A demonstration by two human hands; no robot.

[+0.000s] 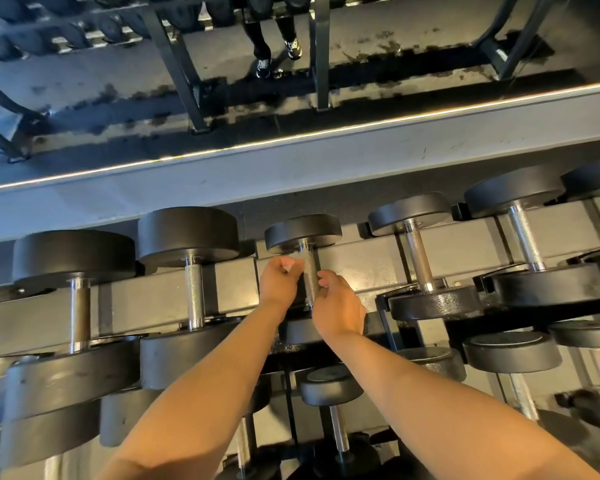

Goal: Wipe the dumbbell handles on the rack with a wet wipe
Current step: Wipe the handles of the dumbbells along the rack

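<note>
A row of black dumbbells lies across the top tier of the rack [361, 268]. Both my hands are at the middle dumbbell's knurled steel handle [310, 275]. My left hand [279, 280] is on the handle's left side and pinches a small pale wet wipe [290, 263] against it. My right hand [338, 306] sits on the handle's right side, with fingers curled against the bar near its lower end. The near head of this dumbbell is hidden behind my hands.
Neighbouring dumbbells lie to the left [194, 289] and right [420, 261] on the same tier. More dumbbells [333, 386] sit on a lower tier. Behind the rack a mirror [291, 81] reflects another rack and a person's legs.
</note>
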